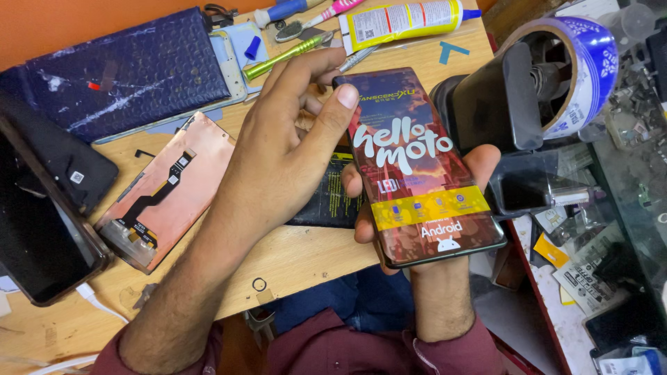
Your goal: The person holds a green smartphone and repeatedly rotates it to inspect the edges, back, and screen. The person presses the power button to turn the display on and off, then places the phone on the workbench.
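My right hand cradles a smartphone from beneath, fingers wrapped round both long edges. A colourful printed protective film covers the phone's screen. My left hand reaches in from the lower left. Its thumb presses on the phone's top-left corner and its index finger curls behind the top edge, pinching that corner. Whether the film is lifted there I cannot tell. The phone is held above the front edge of a wooden table.
A copper-backed display panel lies left of my arm, with a dark phone at the far left. A blue bubble pouch, a green screwdriver and a glue tube lie behind. A tape roll stands right.
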